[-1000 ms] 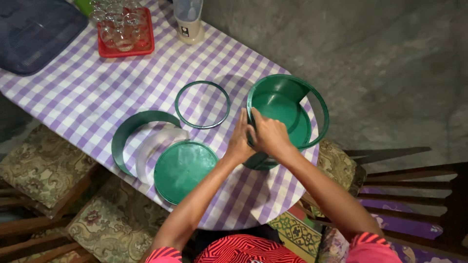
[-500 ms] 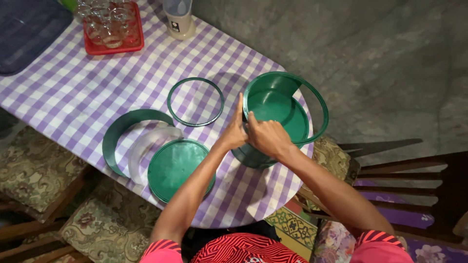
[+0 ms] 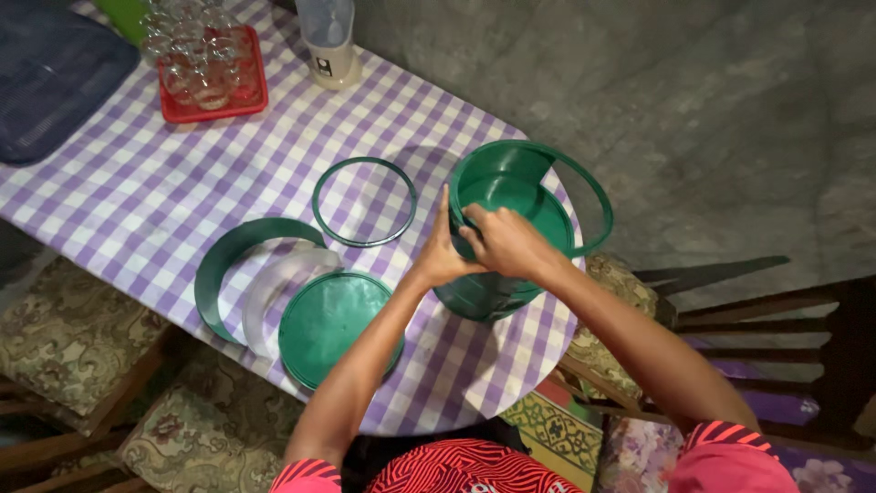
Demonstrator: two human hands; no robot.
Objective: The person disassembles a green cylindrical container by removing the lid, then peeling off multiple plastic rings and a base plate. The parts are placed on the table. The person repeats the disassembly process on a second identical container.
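Purple-and-white checked cloth covers the table, grey concrete floor showing beyond it at the upper right. At centre frame both hands have settled lower on the round green plastic container than half a second ago: the left hand presses flat, fingers extended, against its near wall, while the right hand curls its fingers over the near rim, gripping it. Inside, only the green base shows. A flat green lid, a thin green ring and curved green and clear strips lie at its left. At upper left, a red tray holds clear drinking glasses.
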